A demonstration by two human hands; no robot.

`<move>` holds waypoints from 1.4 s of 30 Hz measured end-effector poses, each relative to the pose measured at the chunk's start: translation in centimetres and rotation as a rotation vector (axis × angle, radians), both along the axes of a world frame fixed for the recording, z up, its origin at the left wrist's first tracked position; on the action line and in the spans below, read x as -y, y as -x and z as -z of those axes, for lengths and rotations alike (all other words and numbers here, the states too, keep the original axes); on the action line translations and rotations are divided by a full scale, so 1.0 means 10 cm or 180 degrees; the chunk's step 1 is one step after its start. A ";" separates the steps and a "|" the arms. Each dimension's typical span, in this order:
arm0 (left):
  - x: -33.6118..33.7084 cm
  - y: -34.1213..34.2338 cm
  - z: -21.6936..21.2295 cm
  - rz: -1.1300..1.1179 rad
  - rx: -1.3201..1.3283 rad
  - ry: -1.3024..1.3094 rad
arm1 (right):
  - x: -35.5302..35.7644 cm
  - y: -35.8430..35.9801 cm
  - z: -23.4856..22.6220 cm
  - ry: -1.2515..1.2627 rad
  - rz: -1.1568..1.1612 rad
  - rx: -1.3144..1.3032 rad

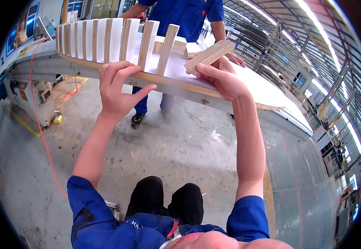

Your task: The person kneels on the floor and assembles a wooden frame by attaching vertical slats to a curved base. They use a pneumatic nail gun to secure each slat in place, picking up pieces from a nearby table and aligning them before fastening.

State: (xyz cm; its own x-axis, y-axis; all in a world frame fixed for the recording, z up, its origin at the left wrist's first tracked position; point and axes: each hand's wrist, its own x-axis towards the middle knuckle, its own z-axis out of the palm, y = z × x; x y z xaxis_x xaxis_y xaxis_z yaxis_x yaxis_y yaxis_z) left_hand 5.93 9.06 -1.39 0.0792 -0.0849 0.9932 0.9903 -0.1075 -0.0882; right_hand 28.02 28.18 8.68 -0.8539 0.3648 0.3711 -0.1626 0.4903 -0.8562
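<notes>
My left hand [116, 87] rests with spread fingers on the front edge of the curved plywood base [180, 85], just beside the nearest upright slat [167, 49], gripping nothing. My right hand [222, 81] is clamped on a loose plywood block [208, 56], thumb under and fingers over it, held tilted just above the base to the right of the last slat. Across the white worktable [271, 93] a co-worker in blue stands with a hand [235, 59] on the far edge, and an orange cable [43, 137] trails over the concrete floor [168, 141] below.
</notes>
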 end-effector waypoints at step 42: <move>-0.37 -0.77 -0.38 0.3559 0.1990 0.1803 | -0.04 -0.06 0.05 0.0786 -0.1077 -0.0543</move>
